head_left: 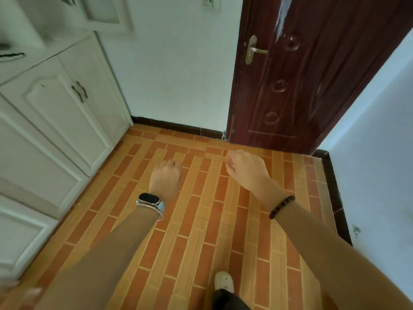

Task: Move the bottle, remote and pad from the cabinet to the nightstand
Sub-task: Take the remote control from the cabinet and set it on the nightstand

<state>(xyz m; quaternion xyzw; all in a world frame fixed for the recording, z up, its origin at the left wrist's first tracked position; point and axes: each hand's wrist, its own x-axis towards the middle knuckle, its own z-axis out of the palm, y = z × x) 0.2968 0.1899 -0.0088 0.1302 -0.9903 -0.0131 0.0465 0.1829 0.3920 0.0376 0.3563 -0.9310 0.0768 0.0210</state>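
Note:
Both my hands hang in front of me over the tiled floor, holding nothing. My left hand (165, 175), with a watch on its wrist, has its fingers curled under. My right hand (244, 167), with a bead bracelet on the wrist, droops with loosely bent fingers. The white cabinet (55, 121) runs along the left side, doors closed. A blurred dark-edged object (11, 56) lies on its top at the far left; I cannot tell what it is. No bottle, remote, pad or nightstand is clearly visible.
A dark red door (301, 81) with a brass handle stands ahead on the right. White walls meet the orange brick-pattern floor (201, 231) at a dark skirting. My white shoe (224, 281) shows at the bottom.

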